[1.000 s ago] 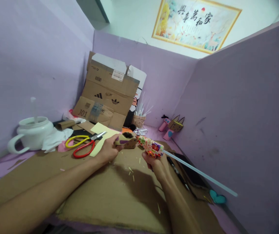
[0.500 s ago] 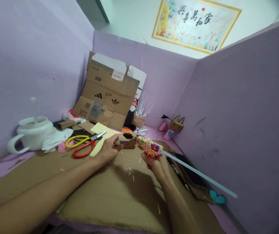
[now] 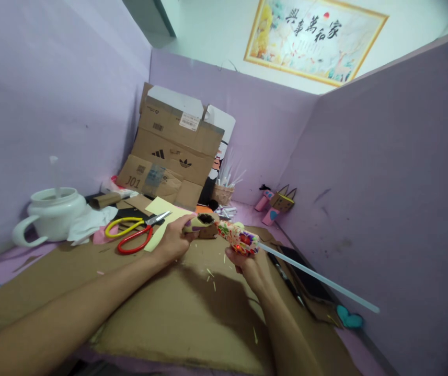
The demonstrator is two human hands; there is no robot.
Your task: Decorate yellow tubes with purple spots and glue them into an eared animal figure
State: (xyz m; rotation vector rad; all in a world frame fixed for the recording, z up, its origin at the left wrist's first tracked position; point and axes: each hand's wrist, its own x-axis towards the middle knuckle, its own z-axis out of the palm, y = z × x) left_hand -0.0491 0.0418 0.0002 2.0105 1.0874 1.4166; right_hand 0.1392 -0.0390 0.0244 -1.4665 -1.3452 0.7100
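Observation:
A pale-yellow wrapped cardboard tube [image 3: 197, 222], with purple patches and a dark hollow end, is gripped by my left hand [image 3: 173, 241]. My right hand [image 3: 249, 262] is closed round a flower-patterned glue gun [image 3: 237, 236]; a small red light glows on it. From its back a long translucent glue stick [image 3: 321, 277] sticks out to the right. The gun's tip points left and is at the rim of the tube's open end; whether it touches I cannot tell. Behind the tube is a brown cardboard piece [image 3: 208, 233], partly hidden.
Scissors [image 3: 145, 233] with yellow and red handles lie left of my left hand, by a pale-yellow sheet [image 3: 161, 206]. A white pot [image 3: 56, 215] stands far left. A craft knife [image 3: 285, 277] lies on the right. Flattened cardboard [image 3: 169, 151] leans at the back.
My right hand has shifted the glue gun slightly left, and the glue stick's far end has moved slightly left and up. My left hand and the tube are almost still.

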